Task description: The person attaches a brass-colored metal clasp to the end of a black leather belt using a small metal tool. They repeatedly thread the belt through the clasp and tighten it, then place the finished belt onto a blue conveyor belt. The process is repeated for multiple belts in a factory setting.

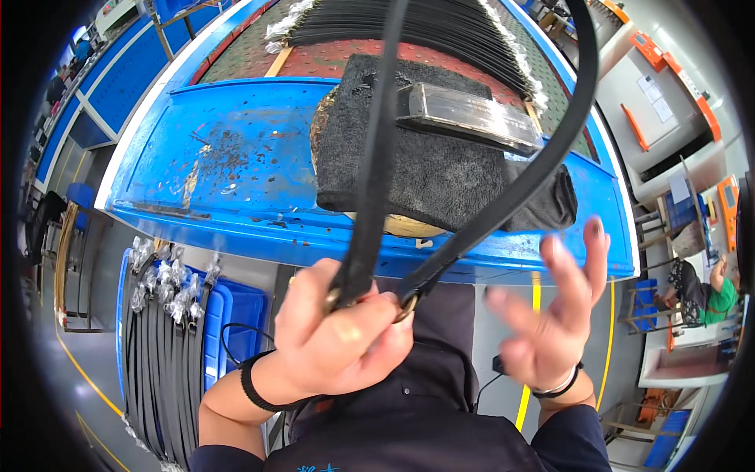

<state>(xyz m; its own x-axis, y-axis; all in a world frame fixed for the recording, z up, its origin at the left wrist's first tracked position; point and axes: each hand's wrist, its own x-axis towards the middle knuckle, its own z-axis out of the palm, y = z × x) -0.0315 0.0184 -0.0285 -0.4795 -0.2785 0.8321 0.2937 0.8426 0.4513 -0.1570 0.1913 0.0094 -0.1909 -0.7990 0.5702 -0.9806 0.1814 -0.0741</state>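
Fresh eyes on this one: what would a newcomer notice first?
First, the two black strap lengths rising mid-picture from the closed left hand, with the open right hand spread to their right. Beyond them, a shiny block lies on a dark cloth atop the bright blue bench. Lower left, a bunch of black straps shows clear-wrapped ends.
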